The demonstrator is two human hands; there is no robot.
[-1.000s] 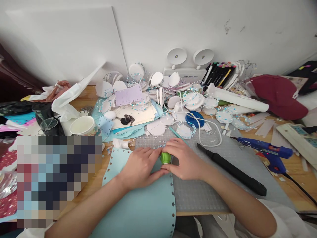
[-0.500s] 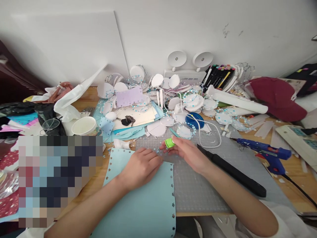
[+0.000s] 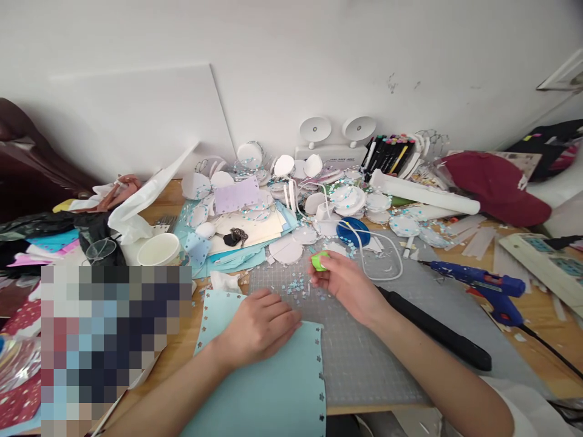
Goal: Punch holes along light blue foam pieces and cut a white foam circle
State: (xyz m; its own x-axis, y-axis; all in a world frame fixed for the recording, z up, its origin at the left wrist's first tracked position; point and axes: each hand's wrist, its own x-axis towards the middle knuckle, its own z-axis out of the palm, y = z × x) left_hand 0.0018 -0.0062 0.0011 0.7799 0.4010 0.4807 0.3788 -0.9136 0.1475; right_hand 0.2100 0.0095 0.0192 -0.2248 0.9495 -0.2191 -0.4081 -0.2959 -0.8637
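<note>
A sheet of light blue paper point(image 3: 264, 394) lies at the front, with small flower-shaped holes along its left and right edges. My left hand point(image 3: 262, 321) rests palm down over its top edge, fingers bent and close together, with the thumb and fingertips hidden. To the right, my right hand point(image 3: 348, 285) is raised over the cutting mat point(image 3: 355, 364). Its thumb and fingers close on a small bright green craft punch point(image 3: 320, 261), apart from the paper. Tiny blue paper cutouts point(image 3: 296, 285) lie scattered on the mat between the hands.
A black tool-like object point(image 3: 437, 328) lies by my right forearm, and a blue glue gun point(image 3: 478, 279) with a cord lies farther right. Behind are white paper discs point(image 3: 286, 249), a blue lid point(image 3: 353, 232), a white cable point(image 3: 387, 276) and markers point(image 3: 392, 155). A white cup point(image 3: 158, 249) stands left.
The view has tilted up, so everything sits lower. My right hand has turned slightly with the green punch, and more of the blue cutouts show. My left hand stays on the paper.
</note>
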